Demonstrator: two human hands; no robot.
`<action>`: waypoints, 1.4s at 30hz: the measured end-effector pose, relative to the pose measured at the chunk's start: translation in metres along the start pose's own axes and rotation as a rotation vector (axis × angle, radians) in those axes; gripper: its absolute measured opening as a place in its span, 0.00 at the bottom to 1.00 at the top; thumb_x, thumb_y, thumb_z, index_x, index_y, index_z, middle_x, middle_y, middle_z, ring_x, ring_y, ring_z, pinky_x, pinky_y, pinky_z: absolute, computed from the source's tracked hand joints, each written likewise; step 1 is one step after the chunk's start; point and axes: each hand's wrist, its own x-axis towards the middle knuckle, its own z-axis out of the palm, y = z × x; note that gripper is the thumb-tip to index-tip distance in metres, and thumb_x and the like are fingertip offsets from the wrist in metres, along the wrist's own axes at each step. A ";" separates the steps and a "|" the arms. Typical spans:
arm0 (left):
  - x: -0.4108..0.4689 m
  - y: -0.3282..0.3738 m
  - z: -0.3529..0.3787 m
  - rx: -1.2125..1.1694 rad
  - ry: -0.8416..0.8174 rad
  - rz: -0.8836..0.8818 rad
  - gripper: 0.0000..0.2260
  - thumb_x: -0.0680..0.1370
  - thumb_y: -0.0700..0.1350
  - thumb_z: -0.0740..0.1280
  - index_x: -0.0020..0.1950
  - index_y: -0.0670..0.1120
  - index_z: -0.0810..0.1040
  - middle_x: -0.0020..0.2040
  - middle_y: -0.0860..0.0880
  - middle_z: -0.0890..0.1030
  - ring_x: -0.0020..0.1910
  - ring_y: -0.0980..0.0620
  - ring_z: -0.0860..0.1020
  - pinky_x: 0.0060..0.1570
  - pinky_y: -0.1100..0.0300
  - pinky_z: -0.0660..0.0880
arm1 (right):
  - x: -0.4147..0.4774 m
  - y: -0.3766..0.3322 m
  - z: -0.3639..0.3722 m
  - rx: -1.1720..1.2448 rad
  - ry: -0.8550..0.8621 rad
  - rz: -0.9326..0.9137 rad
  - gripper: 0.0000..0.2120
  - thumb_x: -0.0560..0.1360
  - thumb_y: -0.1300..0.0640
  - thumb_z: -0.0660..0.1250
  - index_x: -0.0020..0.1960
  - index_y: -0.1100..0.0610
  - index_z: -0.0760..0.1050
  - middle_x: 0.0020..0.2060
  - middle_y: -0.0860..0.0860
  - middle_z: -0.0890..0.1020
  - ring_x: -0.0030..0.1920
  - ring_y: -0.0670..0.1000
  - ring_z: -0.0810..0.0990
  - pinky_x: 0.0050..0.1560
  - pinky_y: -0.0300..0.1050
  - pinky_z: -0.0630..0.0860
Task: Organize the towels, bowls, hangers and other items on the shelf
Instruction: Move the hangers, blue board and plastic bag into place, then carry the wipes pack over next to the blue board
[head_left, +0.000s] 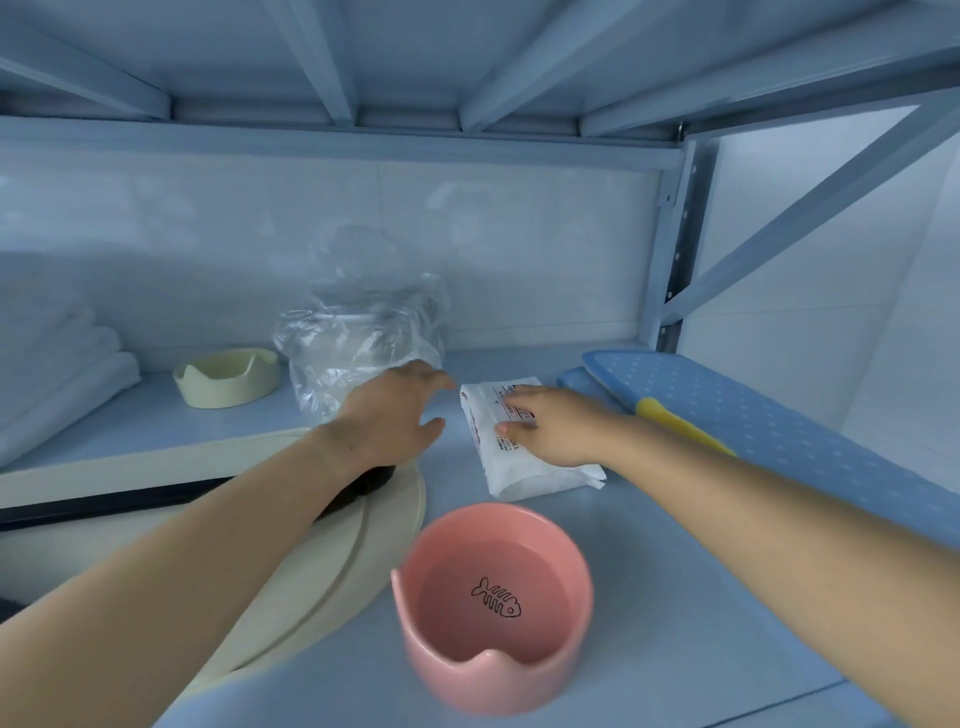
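Observation:
A white wrapped packet (524, 467) with red print lies flat on the shelf (649, 561). My right hand (556, 423) rests on top of it, fingers spread and thumb at its left edge. My left hand (397, 413) hovers open just left of the packet, in front of a clear plastic bag (358, 343). A pink cat-ear bowl (493, 603) with a fishbone drawing stands near the front. A cream cat-ear bowl (226, 376) sits further back on the left. Folded white towels (57, 374) are stacked at far left.
A large cream round plate (332, 566) lies under my left forearm, with a dark object partly hidden on it. A blue dotted board (753, 421) with a yellow piece (680, 423) lies along the right side. The shelf's metal post and brace stand at the back right.

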 end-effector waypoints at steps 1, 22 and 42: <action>0.001 -0.005 -0.006 0.010 0.032 -0.006 0.20 0.75 0.48 0.64 0.66 0.56 0.69 0.65 0.54 0.70 0.64 0.52 0.70 0.59 0.52 0.72 | 0.000 0.000 0.001 -0.005 0.000 -0.009 0.24 0.79 0.43 0.53 0.71 0.52 0.64 0.74 0.46 0.61 0.72 0.52 0.63 0.67 0.45 0.63; -0.025 -0.006 -0.012 -0.133 -0.163 0.015 0.17 0.76 0.51 0.66 0.64 0.56 0.71 0.61 0.54 0.74 0.56 0.56 0.73 0.57 0.62 0.68 | 0.025 0.005 0.007 -0.005 -0.045 -0.053 0.34 0.75 0.49 0.67 0.75 0.50 0.55 0.76 0.48 0.53 0.75 0.49 0.53 0.73 0.45 0.55; -0.338 -0.032 -0.147 0.201 0.204 -0.826 0.08 0.76 0.54 0.63 0.54 0.59 0.77 0.50 0.61 0.79 0.49 0.58 0.77 0.49 0.59 0.75 | -0.054 -0.275 0.011 0.300 -0.056 -0.948 0.17 0.72 0.47 0.68 0.60 0.45 0.75 0.58 0.42 0.78 0.58 0.42 0.74 0.53 0.35 0.66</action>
